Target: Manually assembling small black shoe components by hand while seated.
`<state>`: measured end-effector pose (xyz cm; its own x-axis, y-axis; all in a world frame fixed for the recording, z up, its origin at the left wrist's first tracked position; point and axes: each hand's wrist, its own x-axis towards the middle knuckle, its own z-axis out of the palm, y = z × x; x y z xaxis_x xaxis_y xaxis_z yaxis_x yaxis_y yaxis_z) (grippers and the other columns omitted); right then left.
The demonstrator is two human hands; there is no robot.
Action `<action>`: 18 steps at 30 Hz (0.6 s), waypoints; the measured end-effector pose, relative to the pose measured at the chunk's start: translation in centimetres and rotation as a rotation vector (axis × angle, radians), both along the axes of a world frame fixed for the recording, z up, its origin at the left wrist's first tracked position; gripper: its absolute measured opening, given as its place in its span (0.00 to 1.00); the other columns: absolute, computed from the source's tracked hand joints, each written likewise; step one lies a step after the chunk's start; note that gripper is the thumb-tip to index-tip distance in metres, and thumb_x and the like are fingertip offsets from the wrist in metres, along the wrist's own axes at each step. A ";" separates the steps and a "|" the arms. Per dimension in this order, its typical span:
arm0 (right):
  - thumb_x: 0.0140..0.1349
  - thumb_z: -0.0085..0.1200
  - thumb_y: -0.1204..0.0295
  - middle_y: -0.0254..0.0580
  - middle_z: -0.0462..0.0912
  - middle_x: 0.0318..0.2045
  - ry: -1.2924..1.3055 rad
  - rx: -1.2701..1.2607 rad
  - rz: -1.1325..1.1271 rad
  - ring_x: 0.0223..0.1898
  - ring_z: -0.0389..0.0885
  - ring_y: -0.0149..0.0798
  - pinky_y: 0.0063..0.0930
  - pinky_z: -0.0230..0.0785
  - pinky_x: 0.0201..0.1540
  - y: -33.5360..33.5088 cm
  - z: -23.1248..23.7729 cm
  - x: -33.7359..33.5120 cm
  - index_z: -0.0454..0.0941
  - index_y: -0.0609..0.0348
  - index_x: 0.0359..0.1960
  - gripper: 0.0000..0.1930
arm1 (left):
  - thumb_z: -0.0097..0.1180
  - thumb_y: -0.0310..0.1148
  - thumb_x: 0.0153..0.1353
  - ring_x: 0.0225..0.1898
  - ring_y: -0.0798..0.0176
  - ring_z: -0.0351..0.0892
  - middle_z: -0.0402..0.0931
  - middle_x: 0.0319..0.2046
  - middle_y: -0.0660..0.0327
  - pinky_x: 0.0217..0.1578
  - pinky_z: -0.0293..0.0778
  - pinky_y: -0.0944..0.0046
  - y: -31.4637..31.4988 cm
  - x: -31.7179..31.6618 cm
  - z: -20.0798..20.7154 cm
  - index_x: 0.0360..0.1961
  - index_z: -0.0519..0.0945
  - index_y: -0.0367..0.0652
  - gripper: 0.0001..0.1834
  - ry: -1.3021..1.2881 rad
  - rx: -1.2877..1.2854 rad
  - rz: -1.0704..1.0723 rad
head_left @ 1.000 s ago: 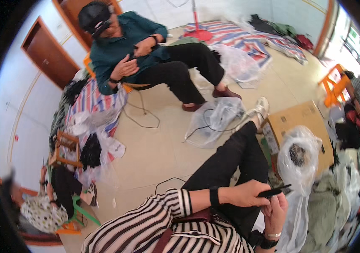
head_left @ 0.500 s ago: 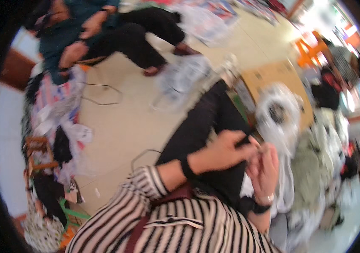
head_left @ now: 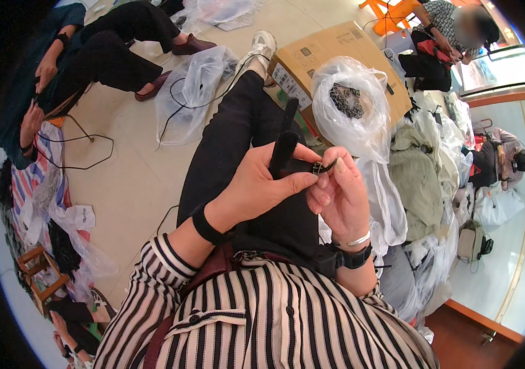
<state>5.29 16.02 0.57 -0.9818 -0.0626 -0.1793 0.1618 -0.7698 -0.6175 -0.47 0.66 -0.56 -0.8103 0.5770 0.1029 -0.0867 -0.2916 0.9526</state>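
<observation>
A black strap (head_left: 284,147) stands up between the fingers and thumb of my left hand (head_left: 253,181), which is closed on it. One end of the strap bears a small metal buckle (head_left: 317,168), set between my two hands. My right hand (head_left: 344,187) pinches a short black end right beside this buckle with thumb and forefinger. Both hands meet above my lap, over my black trousers (head_left: 232,141). Part of the strap is hidden inside my left hand.
Beyond my knees, a clear plastic bag (head_left: 352,132) of dark metallic pieces rests on a cardboard box (head_left: 336,52). Fabric and plastic bags (head_left: 416,178) are heaped on my right. Co-workers sit around; a small wooden stool (head_left: 44,277) stands at the left.
The whole view has shifted and turned, and the blur has gone. My hands stay together on the strap, which now shows more upright in my left hand.
</observation>
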 end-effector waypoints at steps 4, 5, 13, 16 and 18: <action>0.66 0.44 0.70 0.38 0.74 0.23 0.017 -0.070 0.039 0.19 0.73 0.32 0.26 0.72 0.20 0.2 0.0 0.2 0.67 0.60 0.38 0.06 | 0.60 0.29 0.57 0.30 0.77 0.71 0.76 0.30 0.68 0.32 0.68 0.76 -0.2 -0.1 0.3 0.41 0.77 0.37 0.11 0.021 -0.031 -0.029; 0.66 0.44 0.70 0.38 0.74 0.23 0.018 -0.071 0.037 0.19 0.73 0.32 0.26 0.72 0.20 0.3 0.0 0.2 0.67 0.60 0.38 0.06 | 0.60 0.29 0.57 0.30 0.77 0.71 0.76 0.30 0.68 0.32 0.68 0.76 -0.3 -0.1 0.5 0.41 0.77 0.37 0.11 0.023 -0.032 -0.031; 0.59 0.47 0.75 0.39 0.72 0.21 0.064 -0.001 0.091 0.16 0.72 0.33 0.29 0.73 0.20 0.1 0.6 0.2 0.65 0.60 0.36 0.06 | 0.61 0.29 0.56 0.33 0.75 0.73 0.77 0.32 0.66 0.34 0.69 0.75 -0.8 -0.1 0.3 0.40 0.77 0.38 0.11 0.079 -0.032 -0.065; 0.58 0.47 0.77 0.38 0.72 0.21 0.061 0.049 0.083 0.16 0.71 0.32 0.29 0.74 0.21 0.1 0.8 0.4 0.64 0.60 0.37 0.07 | 0.62 0.28 0.55 0.35 0.75 0.74 0.78 0.33 0.65 0.36 0.70 0.74 -0.9 0.0 0.5 0.40 0.77 0.38 0.12 0.040 -0.065 -0.097; 0.58 0.47 0.77 0.38 0.72 0.21 0.052 0.062 0.084 0.16 0.71 0.31 0.28 0.74 0.20 0.1 0.9 0.6 0.64 0.60 0.38 0.08 | 0.62 0.28 0.55 0.35 0.75 0.74 0.78 0.33 0.65 0.36 0.70 0.74 -1.0 0.1 0.5 0.39 0.77 0.37 0.12 0.069 -0.078 -0.097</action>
